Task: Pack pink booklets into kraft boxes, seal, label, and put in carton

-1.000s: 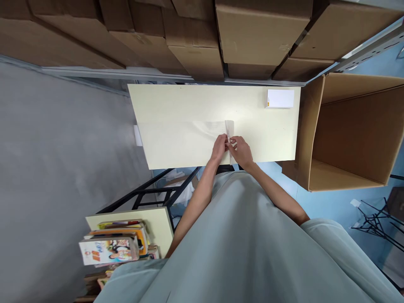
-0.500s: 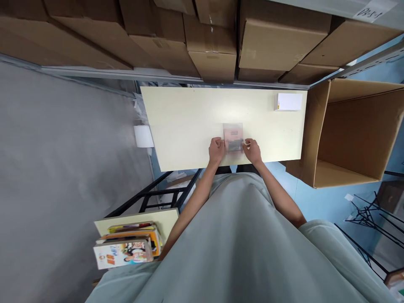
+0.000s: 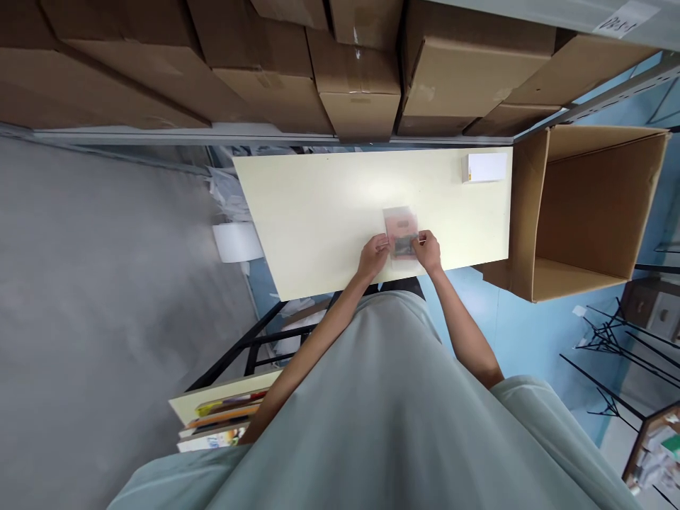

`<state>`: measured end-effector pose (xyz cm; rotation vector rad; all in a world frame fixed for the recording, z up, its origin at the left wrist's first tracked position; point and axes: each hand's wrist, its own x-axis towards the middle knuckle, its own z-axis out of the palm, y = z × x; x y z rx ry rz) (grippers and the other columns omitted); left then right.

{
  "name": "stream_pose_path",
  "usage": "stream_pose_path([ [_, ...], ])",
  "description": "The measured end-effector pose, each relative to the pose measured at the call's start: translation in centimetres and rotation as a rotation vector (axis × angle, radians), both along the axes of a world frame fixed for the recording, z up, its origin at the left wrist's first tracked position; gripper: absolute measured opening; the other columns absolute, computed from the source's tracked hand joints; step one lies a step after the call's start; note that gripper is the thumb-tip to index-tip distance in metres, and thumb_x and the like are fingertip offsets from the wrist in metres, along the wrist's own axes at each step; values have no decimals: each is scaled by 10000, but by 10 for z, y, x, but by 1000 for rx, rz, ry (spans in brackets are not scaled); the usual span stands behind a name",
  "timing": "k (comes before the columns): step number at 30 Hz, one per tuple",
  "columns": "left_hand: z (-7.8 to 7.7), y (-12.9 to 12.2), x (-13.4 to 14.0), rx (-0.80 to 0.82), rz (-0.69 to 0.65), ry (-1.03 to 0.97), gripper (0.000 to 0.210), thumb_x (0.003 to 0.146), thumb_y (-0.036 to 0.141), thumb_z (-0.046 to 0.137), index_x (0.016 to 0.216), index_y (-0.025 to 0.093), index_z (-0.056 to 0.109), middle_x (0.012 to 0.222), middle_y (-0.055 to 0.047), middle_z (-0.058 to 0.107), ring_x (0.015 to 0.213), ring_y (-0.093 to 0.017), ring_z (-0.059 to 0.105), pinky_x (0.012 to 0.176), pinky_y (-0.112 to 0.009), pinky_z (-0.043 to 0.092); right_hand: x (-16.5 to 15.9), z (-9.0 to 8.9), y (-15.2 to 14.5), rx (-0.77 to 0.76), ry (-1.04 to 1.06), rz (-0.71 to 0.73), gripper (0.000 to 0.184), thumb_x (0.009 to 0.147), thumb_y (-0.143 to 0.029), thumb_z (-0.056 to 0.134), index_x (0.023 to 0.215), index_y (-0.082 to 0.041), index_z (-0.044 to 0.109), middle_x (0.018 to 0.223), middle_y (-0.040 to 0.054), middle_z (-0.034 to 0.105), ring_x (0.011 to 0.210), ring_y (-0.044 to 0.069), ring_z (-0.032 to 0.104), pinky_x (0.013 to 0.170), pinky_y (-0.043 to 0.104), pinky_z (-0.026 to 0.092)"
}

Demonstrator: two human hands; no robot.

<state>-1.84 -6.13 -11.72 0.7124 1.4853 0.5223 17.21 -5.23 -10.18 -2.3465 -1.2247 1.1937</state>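
Observation:
A flat clear plastic packet (image 3: pixel 402 224) with a pink face and a dark patch near its lower part lies at the front of the cream table, slightly tilted. Its exact contents are too small to make out. My left hand (image 3: pixel 375 255) pinches the packet's left edge with closed fingers. At the opposite edge my right hand (image 3: pixel 428 251) is also closed, thumb and fingers gripping the plastic by the dark patch.
A small white box (image 3: pixel 486 168) sits at the cream table's (image 3: pixel 313 219) back right corner. Beside the table on the right stands a large open cardboard box (image 3: pixel 540 212). Shelved cartons (image 3: pixel 361 106) line the back. Books (image 3: pixel 223 418) lie at lower left, near a white lampshade (image 3: pixel 237 242).
The view has shifted a little. Both hands have closed in on the packet's edges, the left coming right onto it, and the packet has turned slightly.

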Motion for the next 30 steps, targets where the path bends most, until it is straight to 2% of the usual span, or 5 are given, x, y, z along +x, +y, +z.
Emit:
stream_pose_path([
  [6,17,3,-24,11,-180,-167,310,986,422,712,1208,211,765,1355,-108,803,1281,-296,757,1105,-420,607,-44,41,-22,132,-15,131,175,1005,-407,613,1096,-258,611,1116,66,758,841,215,733,830,379,607],
  [10,26,-1,-51,23,-122,-189,338,940,506,781,1116,219,753,1241,-88,822,1173,-273,786,1099,-441,623,-81,49,-34,153,26,230,201,1042,-411,603,1165,-260,654,1222,84,731,863,209,753,789,378,626],
  [15,17,-9,-80,-11,-2,-98,269,929,440,750,1063,206,745,1165,-91,820,1047,-247,787,967,-416,675,-98,35,-34,118,74,305,202,1030,-345,645,1211,-260,669,1265,93,718,926,221,769,854,406,648],
  [22,-3,-13,-88,-30,29,113,335,915,396,714,1173,187,756,1131,-102,832,1038,-240,786,996,-401,641,-79,-3,-21,42,20,197,276,960,-339,723,1203,-230,649,1260,131,730,1026,258,754,971,449,624],
  [30,-15,-19,-88,3,5,222,359,921,330,656,1235,198,769,1121,-95,829,1032,-235,777,1045,-410,611,-81,-26,3,-97,161,-2,255,862,-411,791,949,-239,625,915,18,729,867,209,706,839,345,595],
])
